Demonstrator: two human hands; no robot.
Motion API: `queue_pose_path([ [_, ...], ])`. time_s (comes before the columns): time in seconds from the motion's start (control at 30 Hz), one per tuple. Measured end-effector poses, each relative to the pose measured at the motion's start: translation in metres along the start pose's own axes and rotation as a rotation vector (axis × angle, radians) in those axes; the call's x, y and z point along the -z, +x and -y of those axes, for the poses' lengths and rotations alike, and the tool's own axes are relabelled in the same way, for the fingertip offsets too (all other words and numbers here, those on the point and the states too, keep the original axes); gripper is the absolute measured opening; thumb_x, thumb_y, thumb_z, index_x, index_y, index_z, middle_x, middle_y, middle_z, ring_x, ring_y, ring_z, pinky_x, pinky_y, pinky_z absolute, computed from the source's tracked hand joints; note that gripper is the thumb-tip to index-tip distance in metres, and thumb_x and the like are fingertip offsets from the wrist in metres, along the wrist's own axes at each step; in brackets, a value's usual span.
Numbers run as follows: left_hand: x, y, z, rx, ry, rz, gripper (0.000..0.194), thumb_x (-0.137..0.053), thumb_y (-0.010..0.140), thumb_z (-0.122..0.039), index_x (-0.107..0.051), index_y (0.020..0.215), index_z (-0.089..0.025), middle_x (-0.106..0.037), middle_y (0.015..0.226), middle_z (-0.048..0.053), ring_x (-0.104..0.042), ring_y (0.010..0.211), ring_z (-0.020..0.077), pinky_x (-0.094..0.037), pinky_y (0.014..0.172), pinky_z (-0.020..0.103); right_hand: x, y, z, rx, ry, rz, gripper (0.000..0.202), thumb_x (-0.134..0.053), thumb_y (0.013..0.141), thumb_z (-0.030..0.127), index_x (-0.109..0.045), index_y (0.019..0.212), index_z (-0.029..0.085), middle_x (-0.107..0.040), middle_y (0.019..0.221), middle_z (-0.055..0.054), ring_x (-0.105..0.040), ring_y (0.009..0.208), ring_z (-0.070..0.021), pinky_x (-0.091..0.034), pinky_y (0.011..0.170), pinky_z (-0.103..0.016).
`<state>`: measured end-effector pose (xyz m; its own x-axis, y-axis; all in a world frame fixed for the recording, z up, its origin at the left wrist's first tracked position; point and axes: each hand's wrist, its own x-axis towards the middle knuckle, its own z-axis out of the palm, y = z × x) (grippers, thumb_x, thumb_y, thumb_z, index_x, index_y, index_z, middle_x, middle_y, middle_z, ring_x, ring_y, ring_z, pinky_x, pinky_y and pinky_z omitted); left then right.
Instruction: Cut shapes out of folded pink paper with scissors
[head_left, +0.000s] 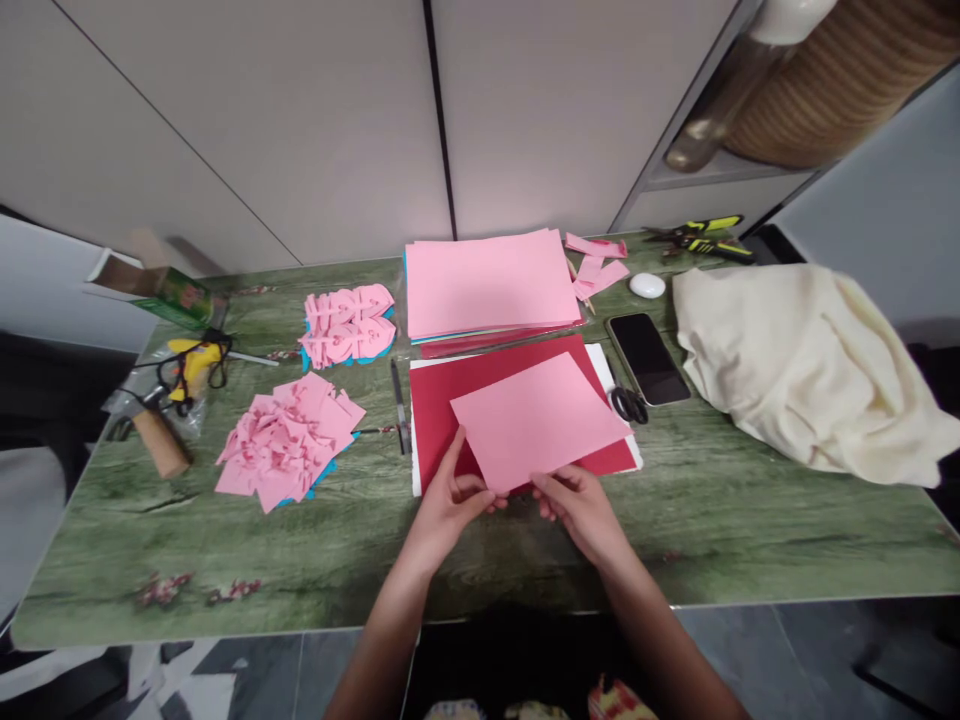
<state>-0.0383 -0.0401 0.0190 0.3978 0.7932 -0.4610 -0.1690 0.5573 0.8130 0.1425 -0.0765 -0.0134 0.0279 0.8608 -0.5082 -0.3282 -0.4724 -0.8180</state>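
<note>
Green wood-grain tabletop (720, 540) is stretching out before pale grey panels (225, 110). Over its middle, the 2 hands are working apart from each other, both pinching the near edge of 1 pink sheet (540, 420). The left hand (452, 495) is gripping near the sheet's closest corner, its index finger reaching up along the left side; the right hand (577, 500) is pressing its thumb on top a little farther right. The pink sheet is lying at an angle over a red sheet (435, 400), and white paper (598, 360) is showing beneath the red at the edges.

Just left of these, a dark pen (400, 405) is lying lengthwise; on the right, black scissor handles (628, 404) are overlapping the white edge, beside a dark-screened phone (648, 358). Beyond, a stack of pink sheets (487, 285) is resting with blue peeking out, and pink scraps (600, 270) are lying next to it, near a white oval object (647, 286).

Farther left, grouped pink cutouts (349, 325) and a loose pink pile (289, 440) are both sitting over blue pieces. Past them, a yellow tool (195, 368), a brown handle (161, 443) and a green box (180, 297) are lying. Far right, cream cloth (810, 365) is bunching up before a black-and-yellow hand tool (701, 242).
</note>
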Motion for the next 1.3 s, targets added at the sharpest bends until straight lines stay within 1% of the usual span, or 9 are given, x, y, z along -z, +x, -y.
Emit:
queue_pose_path([
  [0.17, -0.011, -0.002, 0.001, -0.047, -0.055, -0.043, 0.103, -0.070, 0.070, -0.022, 0.002, 0.143, -0.028, -0.069, 0.092, 0.006, -0.065, 0.082, 0.0181, -0.046, 0.080, 0.033, -0.007, 0.001, -0.001, 0.003, -0.040, -0.010, 0.025, -0.069, 0.071, 0.036, -0.064, 0.060, 0.014, -0.056, 0.045, 0.002, -0.046, 0.040, -0.0077, -0.032, 0.041, -0.019],
  [0.33, -0.022, 0.004, 0.011, -0.105, 0.024, -0.238, 0.101, -0.073, 0.063, -0.017, -0.011, 0.143, -0.026, -0.062, 0.109, 0.008, -0.062, 0.089, 0.0190, -0.050, 0.076, 0.030, -0.012, -0.002, 0.001, -0.016, -0.048, 0.001, 0.025, -0.072, 0.068, 0.035, -0.065, 0.057, 0.013, -0.055, 0.042, 0.002, -0.046, 0.039, -0.0079, -0.031, 0.041, -0.020],
  [0.43, -0.020, 0.006, 0.013, -0.118, 0.060, -0.253, 0.102, -0.073, 0.062, -0.016, -0.011, 0.143, -0.025, -0.055, 0.122, 0.010, -0.059, 0.101, 0.0217, -0.049, 0.082, 0.032, -0.007, -0.002, 0.000, -0.013, -0.002, -0.042, 0.026, -0.072, 0.067, 0.035, -0.063, 0.055, 0.013, -0.054, 0.042, 0.002, -0.043, 0.038, -0.0067, -0.029, 0.039, -0.019],
  [0.67, -0.011, 0.003, -0.001, -0.209, 0.105, -0.201, 0.103, -0.073, 0.063, -0.017, -0.009, 0.143, -0.029, -0.035, 0.143, 0.008, -0.044, 0.123, 0.0220, -0.035, 0.102, 0.033, 0.026, 0.003, 0.015, 0.039, 0.125, -0.217, 0.024, -0.078, 0.060, 0.030, -0.061, 0.056, 0.013, -0.055, 0.047, 0.002, -0.040, 0.037, -0.0045, -0.028, 0.036, -0.018],
  [0.87, 0.003, 0.001, -0.003, -0.178, 0.103, -0.196, 0.107, -0.074, 0.064, -0.021, -0.004, 0.143, -0.028, -0.049, 0.133, 0.010, -0.053, 0.114, 0.0243, -0.042, 0.096, 0.037, 0.062, 0.003, 0.030, 0.098, 0.190, -0.293, 0.021, -0.077, 0.062, 0.024, -0.061, 0.055, 0.013, -0.052, 0.048, 0.004, -0.038, 0.040, -0.0017, -0.026, 0.036, -0.014],
  [1.07, 0.004, 0.007, 0.004, -0.182, 0.057, -0.229, 0.104, -0.073, 0.066, -0.022, -0.004, 0.143, -0.027, -0.056, 0.124, 0.010, -0.057, 0.109, 0.0237, -0.043, 0.095, 0.039, 0.068, 0.007, 0.027, 0.138, 0.228, -0.293, 0.021, -0.075, 0.067, 0.023, -0.060, 0.056, 0.014, -0.049, 0.050, 0.005, -0.037, 0.041, -0.0018, -0.027, 0.037, -0.014],
  [1.17, -0.003, 0.010, 0.009, -0.236, 0.016, -0.287, 0.100, -0.071, 0.068, -0.022, -0.005, 0.143, -0.027, -0.055, 0.125, 0.010, -0.054, 0.113, 0.0239, -0.042, 0.097, 0.039, 0.060, 0.007, 0.025, 0.163, 0.252, -0.275, 0.020, -0.073, 0.068, 0.034, -0.064, 0.064, 0.017, -0.054, 0.056, 0.003, -0.041, 0.045, -0.0043, -0.033, 0.041, -0.016],
  [1.23, -0.009, 0.011, 0.012, -0.267, 0.007, -0.284, 0.099, -0.071, 0.068, -0.023, -0.006, 0.143, -0.028, -0.049, 0.132, 0.010, -0.050, 0.118, 0.0239, -0.040, 0.098, 0.037, 0.050, 0.005, 0.022, 0.140, 0.237, -0.185, 0.030, -0.071, 0.067, 0.046, -0.068, 0.074, 0.017, -0.061, 0.066, -0.002, -0.048, 0.049, -0.0080, -0.038, 0.044, -0.020],
  [1.3, -0.015, 0.013, 0.016, -0.274, 0.018, -0.258, 0.099, -0.071, 0.068, -0.022, -0.008, 0.143, -0.028, -0.039, 0.140, 0.010, -0.045, 0.122, 0.0238, -0.039, 0.099, 0.036, 0.034, 0.002, 0.017, 0.064, 0.168, -0.021, 0.035, -0.070, 0.066, 0.050, -0.068, 0.076, 0.016, -0.064, 0.072, -0.006, -0.053, 0.052, -0.0112, -0.040, 0.046, -0.023],
])
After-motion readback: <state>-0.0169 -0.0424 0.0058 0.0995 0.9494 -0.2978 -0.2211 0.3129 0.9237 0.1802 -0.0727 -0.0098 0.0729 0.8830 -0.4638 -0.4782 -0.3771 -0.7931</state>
